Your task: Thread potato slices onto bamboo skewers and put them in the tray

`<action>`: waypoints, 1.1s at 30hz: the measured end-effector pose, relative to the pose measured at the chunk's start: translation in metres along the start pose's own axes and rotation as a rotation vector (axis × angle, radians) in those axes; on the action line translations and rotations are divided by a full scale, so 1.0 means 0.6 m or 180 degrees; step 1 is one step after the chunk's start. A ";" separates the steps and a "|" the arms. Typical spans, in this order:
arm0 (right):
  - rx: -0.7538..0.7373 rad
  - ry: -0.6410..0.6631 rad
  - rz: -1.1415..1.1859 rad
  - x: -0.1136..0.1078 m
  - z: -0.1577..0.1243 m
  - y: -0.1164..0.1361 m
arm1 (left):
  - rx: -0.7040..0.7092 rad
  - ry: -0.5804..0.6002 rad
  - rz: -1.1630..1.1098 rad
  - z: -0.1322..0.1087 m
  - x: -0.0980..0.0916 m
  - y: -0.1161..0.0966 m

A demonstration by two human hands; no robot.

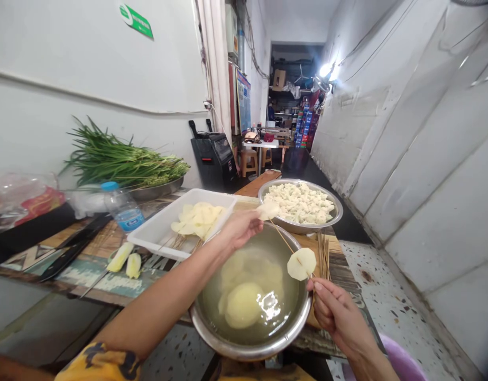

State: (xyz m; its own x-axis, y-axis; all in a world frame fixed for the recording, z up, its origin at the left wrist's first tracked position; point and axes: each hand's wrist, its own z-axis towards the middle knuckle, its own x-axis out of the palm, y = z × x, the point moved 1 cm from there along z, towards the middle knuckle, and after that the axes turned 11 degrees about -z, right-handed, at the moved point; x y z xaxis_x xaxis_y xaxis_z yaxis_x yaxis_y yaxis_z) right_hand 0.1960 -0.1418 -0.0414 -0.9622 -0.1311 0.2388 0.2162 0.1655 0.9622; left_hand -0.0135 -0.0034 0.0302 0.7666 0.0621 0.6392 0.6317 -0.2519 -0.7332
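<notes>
Holding a thin stick with a threaded slice at the bowl

Taking the bowl's middle as the clock's centre, the right hand is at 3 o'clock, its fingers pinched on the stick's lower end. The threaded slice sits just beyond that grip, toward 2 o'clock. At 12 o'clock the left hand has its fingers closed on a second slice by the stick's upper end; whether the point has pierced it, I cannot tell. More pale slices lie in the bowl's water, others in a white tub at 11 o'clock. A wide basin stands at 1 o'clock, spare sticks at 2.

A crooked push, or one too near the edge, could split the second slice; pushing too hard could prick the left fingers. Wetness could let a slice slip. The bowl's 6 o'clock side seems to overhang the counter, so a leaning forearm might tip it.
</notes>
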 end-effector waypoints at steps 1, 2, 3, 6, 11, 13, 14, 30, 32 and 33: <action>-0.0018 -0.0018 -0.0044 0.000 0.000 -0.002 | 0.0043 0.0006 0.0046 0.000 0.000 0.000; -0.0033 -0.0041 -0.0085 -0.001 0.001 -0.004 | 0.0087 0.0023 0.0101 0.001 -0.001 0.000; -0.0042 -0.0061 -0.0118 -0.001 0.001 -0.004 | 0.0134 0.0040 0.0154 0.002 -0.001 0.001; -0.0051 -0.0115 -0.0190 0.001 0.001 -0.001 | 0.0333 0.0092 0.0337 0.005 -0.004 0.004; -0.0140 -0.0318 -0.0659 0.001 -0.004 0.005 | 0.0630 0.0211 0.0682 0.005 -0.006 0.011; -0.0435 -0.0626 -0.1368 -0.006 -0.007 -0.002 | 0.0681 0.0237 0.0757 0.002 -0.004 0.011; -0.0718 -0.0879 -0.1837 -0.010 -0.008 -0.007 | 0.0672 0.0251 0.0768 0.001 -0.002 0.011; -0.0112 -0.0334 -0.1029 -0.023 -0.015 -0.001 | 0.0198 0.0624 0.0766 -0.006 0.005 0.008; -0.0924 -0.1061 -0.2019 -0.023 -0.020 -0.003 | 0.0287 0.0588 0.0881 -0.007 0.006 0.010; -0.1309 -0.1353 -0.2440 -0.022 -0.023 -0.002 | 0.0342 0.0561 0.0945 -0.007 0.006 0.011</action>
State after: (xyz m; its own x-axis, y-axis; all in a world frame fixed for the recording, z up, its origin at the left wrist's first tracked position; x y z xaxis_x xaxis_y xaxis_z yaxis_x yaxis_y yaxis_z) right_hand 0.2106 -0.1538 -0.0441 -0.8282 0.3167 -0.4624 -0.5317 -0.1833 0.8268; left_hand -0.0069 -0.0091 0.0286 0.8927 -0.1684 0.4179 0.4001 -0.1305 -0.9072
